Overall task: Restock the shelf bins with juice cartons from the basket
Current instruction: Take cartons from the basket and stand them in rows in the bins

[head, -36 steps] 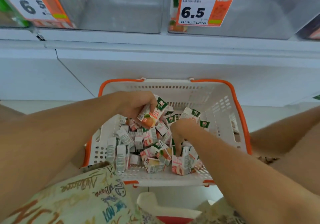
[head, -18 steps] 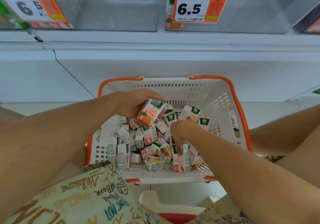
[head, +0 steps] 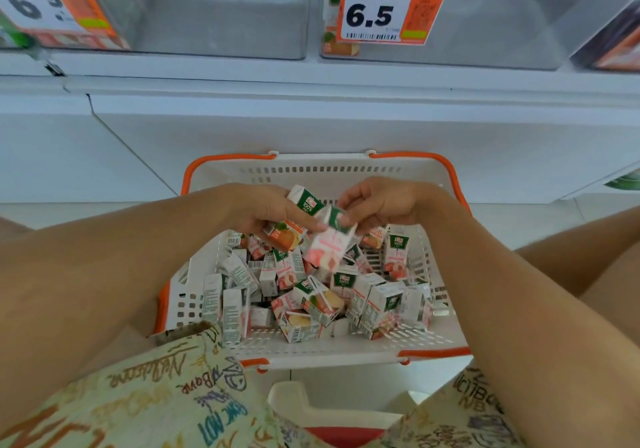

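A white basket [head: 322,170] with orange handles stands on the floor, holding several small juice cartons [head: 311,302]. My left hand [head: 266,210] grips an orange-fruit carton [head: 292,226] above the pile. My right hand [head: 381,201] pinches the green top of a pink peach carton [head: 327,245], which hangs tilted right beside the left hand's carton. Above, two clear shelf bins [head: 207,7] sit on the white shelf; the right bin [head: 485,18] shows one carton [head: 330,42] at its left front corner.
Orange price tags reading 6.5 [head: 388,7] hang on the bin fronts. The white shelf edge [head: 311,77] runs across above the basket. My knees flank the basket; printed cloth [head: 156,399] lies at the bottom. A red and white object [head: 329,420] sits below the basket.
My right hand has come up out of the pile holding a pink carton and moved toward the left hand. The left hand keeps its orange carton, raised slightly.
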